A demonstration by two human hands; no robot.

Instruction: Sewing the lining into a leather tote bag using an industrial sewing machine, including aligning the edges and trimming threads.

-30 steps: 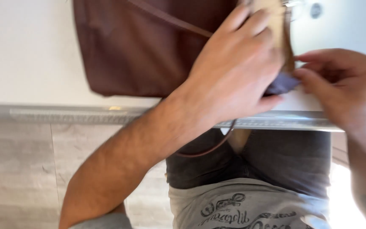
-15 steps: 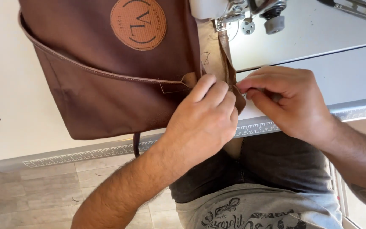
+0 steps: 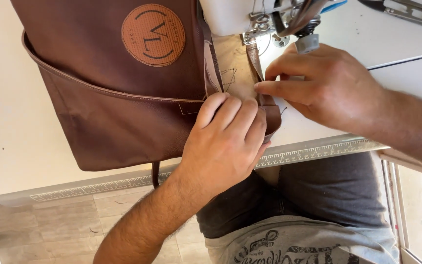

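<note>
Our left hand [image 3: 225,142] presses down flat, fingers curled together, forearm angling in from below; our right hand [image 3: 318,83] pinches with extended fingertips just beside it.
</note>
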